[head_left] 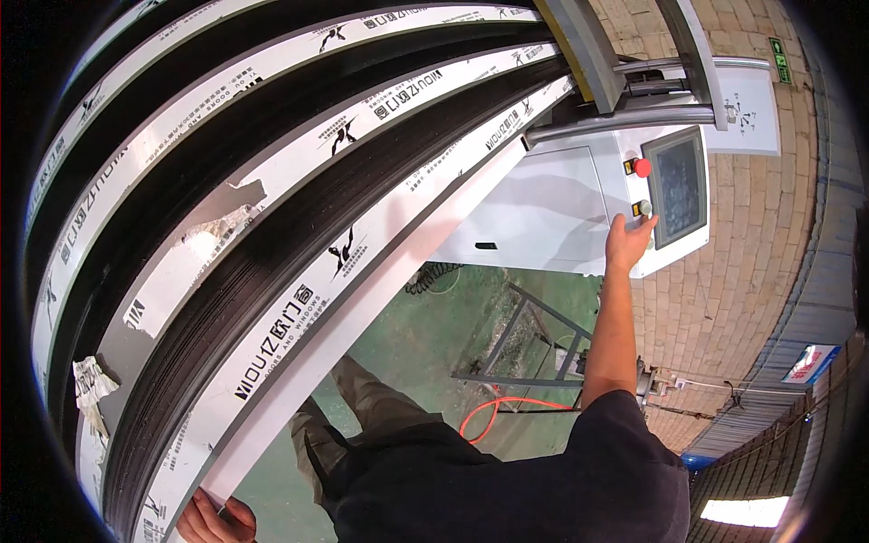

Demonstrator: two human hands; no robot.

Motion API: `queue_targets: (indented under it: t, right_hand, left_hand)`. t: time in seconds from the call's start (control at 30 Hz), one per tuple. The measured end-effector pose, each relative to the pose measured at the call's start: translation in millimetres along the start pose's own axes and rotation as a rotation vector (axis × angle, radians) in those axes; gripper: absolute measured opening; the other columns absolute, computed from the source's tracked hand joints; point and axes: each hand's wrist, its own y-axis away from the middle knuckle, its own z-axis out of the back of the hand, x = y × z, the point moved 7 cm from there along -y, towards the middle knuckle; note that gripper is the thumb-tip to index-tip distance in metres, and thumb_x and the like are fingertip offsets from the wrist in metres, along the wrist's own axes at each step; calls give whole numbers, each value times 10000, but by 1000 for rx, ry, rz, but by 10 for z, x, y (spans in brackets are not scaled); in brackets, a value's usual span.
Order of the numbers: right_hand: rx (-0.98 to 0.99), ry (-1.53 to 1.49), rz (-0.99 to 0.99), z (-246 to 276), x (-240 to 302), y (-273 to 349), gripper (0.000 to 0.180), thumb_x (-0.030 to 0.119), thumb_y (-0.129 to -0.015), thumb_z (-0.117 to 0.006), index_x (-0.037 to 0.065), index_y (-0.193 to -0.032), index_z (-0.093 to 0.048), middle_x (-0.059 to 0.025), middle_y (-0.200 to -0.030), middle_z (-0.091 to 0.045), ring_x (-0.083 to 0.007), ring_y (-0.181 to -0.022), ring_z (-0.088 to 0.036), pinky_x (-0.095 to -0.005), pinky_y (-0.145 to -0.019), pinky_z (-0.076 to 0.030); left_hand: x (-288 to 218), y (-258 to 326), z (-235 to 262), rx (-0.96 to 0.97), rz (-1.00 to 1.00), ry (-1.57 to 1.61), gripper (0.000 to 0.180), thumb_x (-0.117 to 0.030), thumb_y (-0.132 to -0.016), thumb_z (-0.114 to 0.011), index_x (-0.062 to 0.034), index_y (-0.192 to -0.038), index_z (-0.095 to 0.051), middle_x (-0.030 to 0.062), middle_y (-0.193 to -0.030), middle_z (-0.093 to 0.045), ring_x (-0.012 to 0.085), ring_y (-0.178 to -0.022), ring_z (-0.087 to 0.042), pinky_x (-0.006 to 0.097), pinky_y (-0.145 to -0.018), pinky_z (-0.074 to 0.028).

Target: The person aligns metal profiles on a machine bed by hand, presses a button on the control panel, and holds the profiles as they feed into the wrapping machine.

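- The long white film-wrapped metal profile (299, 299), nearest of several lying side by side and running from upper right to lower left, is gripped at its lower end by the left hand (213, 520), fingers curled around the edge.
- The right hand (626, 242) is stretched to the white control cabinet (579, 204); its fingertips are touching a small knob (644, 209) beside the dark screen (677, 185), below a red round button (642, 167).
- With only one hand steadying it, the profile could likely shift or tip if the machine is started.
- The wrong control might be struck, since the reach is long and the red button is close.
- Torn protective film (217, 222) could catch.
- An orange hose (493, 412) and a grey steel stand (534, 348) on the green floor (425, 335) could be tripped over.
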Motion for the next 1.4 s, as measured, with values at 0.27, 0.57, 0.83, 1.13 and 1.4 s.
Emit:
queue_targets:
  t: [0.27,0.57,0.83,1.13,1.4]
  right_hand:
    - [76,-46,-22,74,39,28,891,279,-815,-662,-129,-1509,-279,-300,-1450,-511,-439,-1330,-493,-438,-1131,-379]
    - [-25,-23,49,449,-309,222,938,256,-794,-700,-145,-1508,-241,-362,-1482,-416,-482,-1384,-400,-478,-1181,-305]
    - [5,0,-163,376,-1012,613,981,248,-792,-716,-131,-1529,-191,-324,-1527,-366,-450,-1427,-350,-476,-1210,-266]
    - [130,-89,-169,587,-901,380,918,180,-783,-706,-17,-1563,-263,-265,-1318,-578,-442,-1191,-551,-477,-1057,-441]
    - [103,21,-117,299,-914,448,899,224,-784,-687,157,-1590,-295,-306,-1481,-419,-456,-1360,-407,-492,-1164,-338]
  left_hand:
    - [86,208,-9,134,4,55,414,-228,-1008,-512,86,-1258,-614,245,-1231,-672,408,-1110,-656,488,-981,-524]
    - [4,44,21,43,32,46,405,-273,-975,-532,43,-1193,-661,197,-1186,-702,374,-1079,-671,462,-946,-537]
    - [-48,-9,88,1,18,16,406,-314,-999,-523,16,-1189,-666,157,-1219,-699,339,-1076,-681,420,-919,-528]
    - [-27,75,119,-14,39,0,417,-325,-949,-541,8,-1163,-672,162,-1222,-688,356,-1095,-664,445,-949,-511]
    - [-23,8,146,-14,112,53,421,-277,-801,-616,-13,-1122,-682,147,-1212,-686,346,-1132,-637,451,-987,-475]
